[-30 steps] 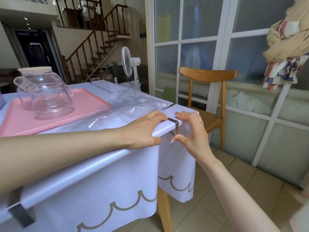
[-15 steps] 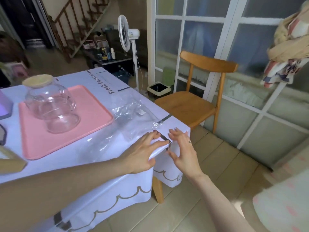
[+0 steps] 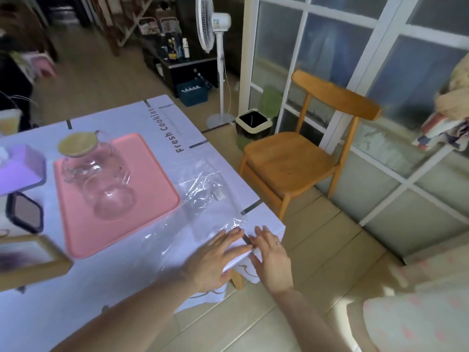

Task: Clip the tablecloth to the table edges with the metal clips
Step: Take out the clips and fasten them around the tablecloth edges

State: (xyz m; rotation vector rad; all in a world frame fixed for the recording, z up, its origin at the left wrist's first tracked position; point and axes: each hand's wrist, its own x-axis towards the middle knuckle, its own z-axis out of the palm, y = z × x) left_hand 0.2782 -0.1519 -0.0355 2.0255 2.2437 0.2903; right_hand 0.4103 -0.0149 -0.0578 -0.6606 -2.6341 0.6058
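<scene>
Tablecloth (image 3: 127, 283), white, covers worktop and hangs over near and right edges. Wooden chair (image 3: 286, 158) stands off right edge, open tile floor (image 3: 317, 250) around the corner. Pink tray (image 3: 152, 189) sits well inboard. Left hand (image 3: 213, 257) flat, fingers straight, pressing cloth at corner edge. Right hand (image 3: 274, 257) straight-fingered too. Metal clip (image 3: 246, 239) on edge between them.

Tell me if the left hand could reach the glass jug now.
Probably yes: the left hand lies open on the tablecloth, and only flat clear plastic lies between it and the glass jug.
</scene>
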